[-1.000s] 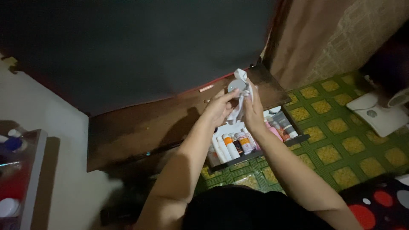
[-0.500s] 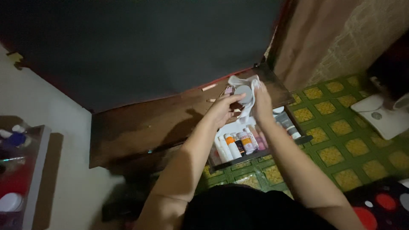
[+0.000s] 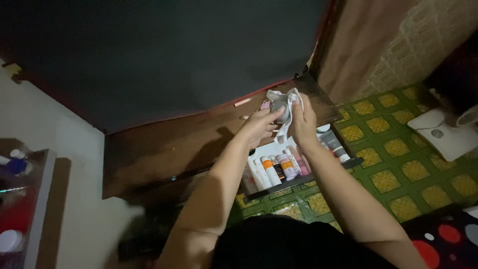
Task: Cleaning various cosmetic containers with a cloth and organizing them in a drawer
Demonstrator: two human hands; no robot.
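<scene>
Wooden dresser top (image 3: 164,149); hands (image 3: 281,122) grip jar (image 3: 283,113)

A brown wooden table (image 3: 164,149) stands over a green patterned floor (image 3: 398,164), possibly tiled.

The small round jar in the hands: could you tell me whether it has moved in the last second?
Yes: the small round jar has dropped lower, toward the open drawer.
</scene>
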